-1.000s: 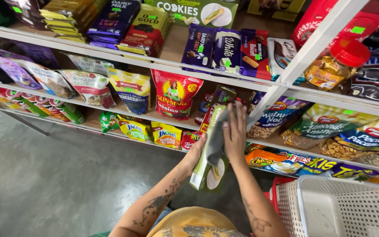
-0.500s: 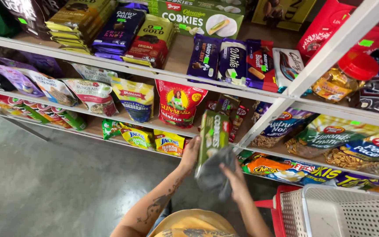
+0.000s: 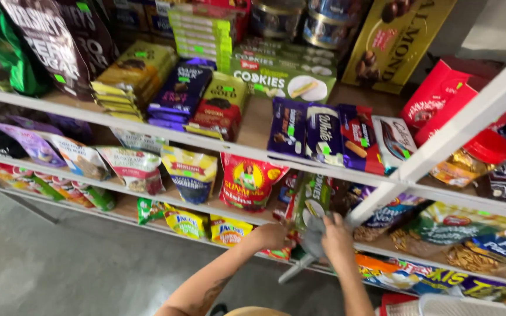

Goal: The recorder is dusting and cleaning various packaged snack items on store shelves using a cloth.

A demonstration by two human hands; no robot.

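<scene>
Both hands' grip [image 3: 304, 234] low on upright green cookie box [image 3: 310, 202].

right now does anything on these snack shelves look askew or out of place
Mostly tidy. The one odd item is the green cookie box on the middle shelf: it stands on end, tilted, unlike the flat green cookie boxes on the shelf above. The left hand and right hand are both at it, with a grey cloth.
</scene>
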